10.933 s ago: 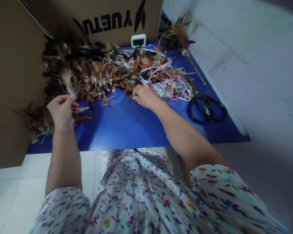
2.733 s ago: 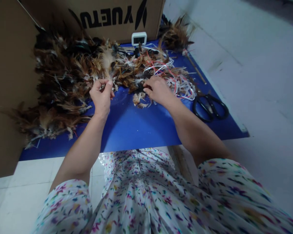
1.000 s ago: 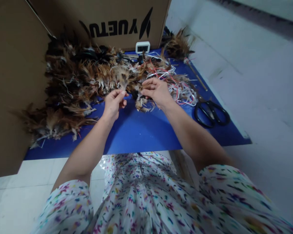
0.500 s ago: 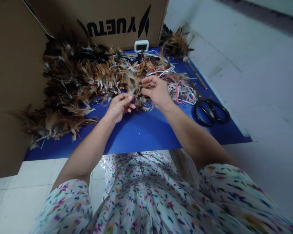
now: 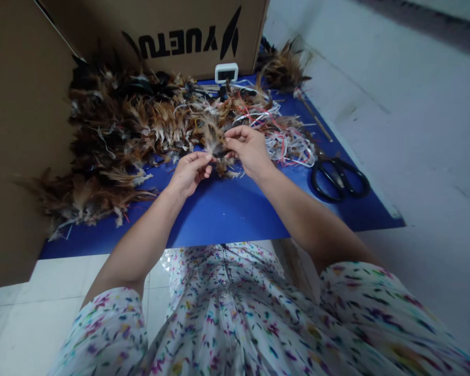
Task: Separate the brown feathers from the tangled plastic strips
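Observation:
My left hand (image 5: 191,172) pinches the base of a small bunch of brown and pale feathers (image 5: 212,137) between thumb and forefinger, over the blue tabletop (image 5: 227,214). On the other side of the bunch, my right hand (image 5: 249,150) has its thumb and forefinger brought together at the feathers' edge. What lies between those right fingertips, perhaps a feather, is too small to make out. A few loose feathers (image 5: 225,168) lie just below the fingertips. Behind both hands spreads a large heap of brown and black feathers (image 5: 141,115).
Tangled white and red plastic strips (image 5: 290,146) lie right of my right hand. Black-handled scissors (image 5: 339,180) rest near the right edge, below a thin stick (image 5: 315,117). A cardboard box (image 5: 172,26) with a small white digital device (image 5: 226,73) before it stands behind; another cardboard panel (image 5: 19,130) borders the left.
My right hand has shifted slightly left, its thumb and forefinger closing in on the feathers. My left hand keeps its pinch in nearly the same place.

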Demonstrator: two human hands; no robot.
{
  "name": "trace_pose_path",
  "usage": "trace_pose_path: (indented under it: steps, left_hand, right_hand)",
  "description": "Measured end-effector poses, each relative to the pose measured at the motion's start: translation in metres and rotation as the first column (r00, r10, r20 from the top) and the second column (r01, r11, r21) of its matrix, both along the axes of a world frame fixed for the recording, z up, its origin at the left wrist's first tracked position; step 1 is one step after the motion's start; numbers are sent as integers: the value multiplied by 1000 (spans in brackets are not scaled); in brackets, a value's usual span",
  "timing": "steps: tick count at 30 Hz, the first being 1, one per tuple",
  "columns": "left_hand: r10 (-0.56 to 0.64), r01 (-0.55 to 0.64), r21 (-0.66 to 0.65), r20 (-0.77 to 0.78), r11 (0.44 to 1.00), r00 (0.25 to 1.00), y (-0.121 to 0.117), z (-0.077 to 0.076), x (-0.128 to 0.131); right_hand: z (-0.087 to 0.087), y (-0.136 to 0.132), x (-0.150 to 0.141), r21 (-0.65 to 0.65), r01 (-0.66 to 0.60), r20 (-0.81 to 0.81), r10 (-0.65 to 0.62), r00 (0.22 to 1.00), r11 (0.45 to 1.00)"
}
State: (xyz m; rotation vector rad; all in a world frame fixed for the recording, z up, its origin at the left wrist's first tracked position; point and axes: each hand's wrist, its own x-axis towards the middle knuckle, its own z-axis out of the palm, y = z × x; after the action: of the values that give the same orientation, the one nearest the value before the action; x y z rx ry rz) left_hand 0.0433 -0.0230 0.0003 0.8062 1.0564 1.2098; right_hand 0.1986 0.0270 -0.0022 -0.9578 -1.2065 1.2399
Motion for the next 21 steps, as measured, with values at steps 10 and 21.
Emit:
trace_pose_path:
  steps: [10, 21]
  left_hand:
    - [76, -78, 68, 26, 995, 997, 0, 5, -3]
    - [-28, 28, 41, 3, 999, 1000, -3, 2, 0]
  right_hand:
    - [-4, 8, 10, 95, 90, 130, -102, 986, 991]
    - [-2, -8, 0, 146, -155, 233, 118, 965, 977]
